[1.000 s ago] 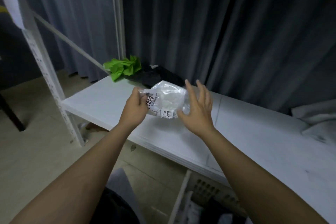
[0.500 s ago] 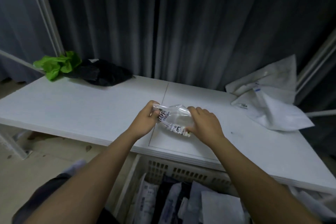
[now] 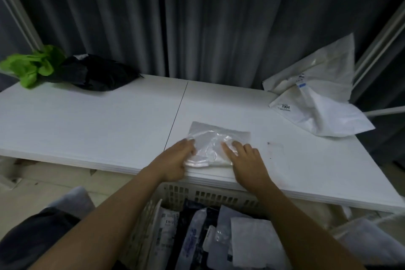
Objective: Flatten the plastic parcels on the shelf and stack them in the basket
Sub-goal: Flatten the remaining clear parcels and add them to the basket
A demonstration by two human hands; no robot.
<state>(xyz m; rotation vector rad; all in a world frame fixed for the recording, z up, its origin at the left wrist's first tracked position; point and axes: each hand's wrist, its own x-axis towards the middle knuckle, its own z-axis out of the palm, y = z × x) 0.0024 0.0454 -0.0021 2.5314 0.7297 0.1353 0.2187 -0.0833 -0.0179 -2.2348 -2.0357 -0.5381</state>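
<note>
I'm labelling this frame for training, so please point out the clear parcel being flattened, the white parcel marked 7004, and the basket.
clear parcel (image 3: 221, 132): head view, on its flat upper part beyond the fingers.
white parcel marked 7004 (image 3: 324, 116): head view, on its white middle.
basket (image 3: 210, 196): head view, on its slotted far wall below the shelf edge.

Dim room: dark grey curtain (image 3: 197, 24) behind, pale floor (image 3: 43, 184) below, white metal upright (image 3: 17, 11) at left
</note>
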